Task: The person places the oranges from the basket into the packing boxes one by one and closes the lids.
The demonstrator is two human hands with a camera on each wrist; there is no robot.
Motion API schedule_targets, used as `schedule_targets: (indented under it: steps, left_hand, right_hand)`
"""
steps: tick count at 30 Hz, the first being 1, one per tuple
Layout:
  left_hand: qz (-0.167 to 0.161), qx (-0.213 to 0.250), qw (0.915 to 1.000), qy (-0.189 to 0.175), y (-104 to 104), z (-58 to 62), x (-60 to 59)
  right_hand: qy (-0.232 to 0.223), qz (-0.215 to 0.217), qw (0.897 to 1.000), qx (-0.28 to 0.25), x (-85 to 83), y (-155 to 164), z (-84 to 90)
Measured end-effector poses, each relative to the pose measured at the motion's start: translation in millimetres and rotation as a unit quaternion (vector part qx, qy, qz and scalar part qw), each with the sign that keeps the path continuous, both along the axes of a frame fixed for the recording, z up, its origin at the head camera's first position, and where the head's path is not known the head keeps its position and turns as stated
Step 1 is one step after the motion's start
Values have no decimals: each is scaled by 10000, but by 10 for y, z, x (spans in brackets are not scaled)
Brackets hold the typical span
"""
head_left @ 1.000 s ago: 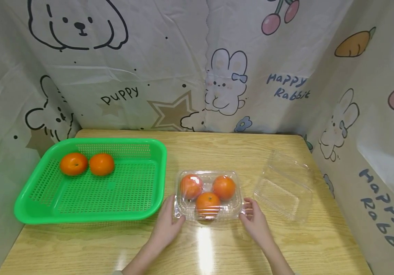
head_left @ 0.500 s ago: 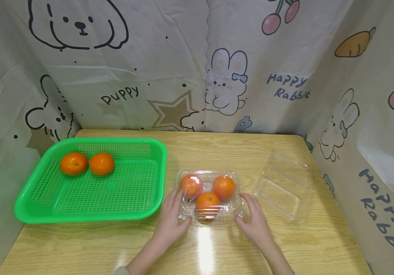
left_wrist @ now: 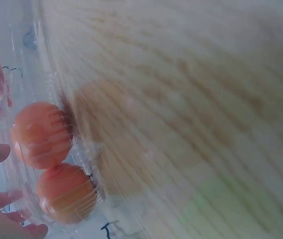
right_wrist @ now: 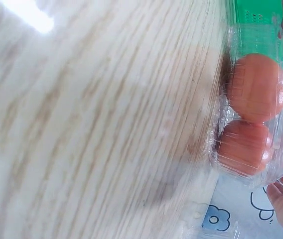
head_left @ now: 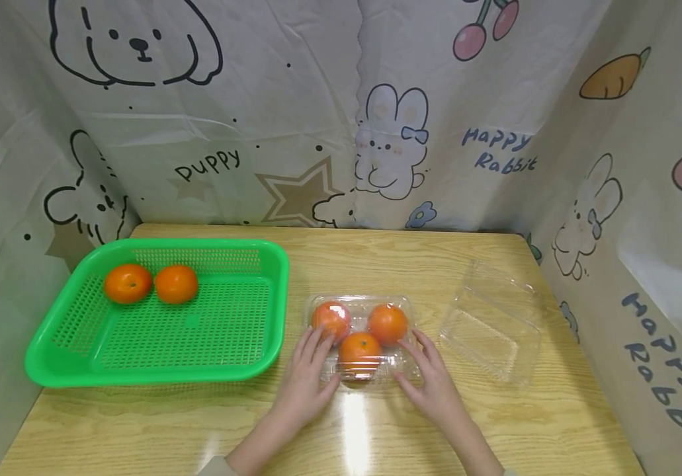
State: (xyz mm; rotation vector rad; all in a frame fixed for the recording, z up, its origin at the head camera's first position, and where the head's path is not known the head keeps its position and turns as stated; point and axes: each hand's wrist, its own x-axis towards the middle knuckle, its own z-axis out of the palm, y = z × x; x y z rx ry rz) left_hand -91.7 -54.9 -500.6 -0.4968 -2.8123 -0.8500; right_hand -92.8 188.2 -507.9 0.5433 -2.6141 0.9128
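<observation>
Clear plastic clamshell box [head_left: 360, 340] sits closed on the wooden table [head_left: 376, 264], near the front edge at centre, three oranges inside: one at 10 o'clock [head_left: 330, 319], one at 2 o'clock [head_left: 387, 323], one at 6 o'clock [head_left: 360, 349]. Left hand [head_left: 307, 377] lies on the box's 8 o'clock corner, fingers straight and spread over the lid, pressing rather than gripping. Right hand [head_left: 430, 380] mirrors it at the 4 o'clock corner, fingers likewise flat on the lid. Left wrist view: two oranges seen through ribbed plastic [left_wrist: 42, 149], fingertips at the frame's left edge; picture blurred. Right wrist view: same box [right_wrist: 253, 109], two oranges, green behind it; blurred as well. At 9 o'clock from the box, just beside it, a green perforated basket [head_left: 210, 324] holding two more oranges [head_left: 128, 283] [head_left: 176, 284] side by side at its far left. At 3 o'clock, apart from the box, an empty clear container [head_left: 492, 320] lying open. Cartoon-print cloth [head_left: 293, 119] hangs round the table on three sides.
</observation>
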Motion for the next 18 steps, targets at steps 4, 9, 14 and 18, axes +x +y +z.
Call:
schedule_targets:
  steps: [4,9,14,18]
  left_hand:
    - [24,-73,9999,66,9,-16,9]
    - [19,-76,9999,128,13,-26,9]
    - [38,-42,9999,153,17,-37,-17]
    - [46,-19,9999,91,23,-29,-61]
  right_hand:
    - [-11,-57,10000,-7,3,-16,-3]
    - [-100,-114,9999,-7,6,-21,2]
    - [-198,-107,9997,-104,-16,-24,15]
    - [-274,-87,9994,-179,-61,-25,26]
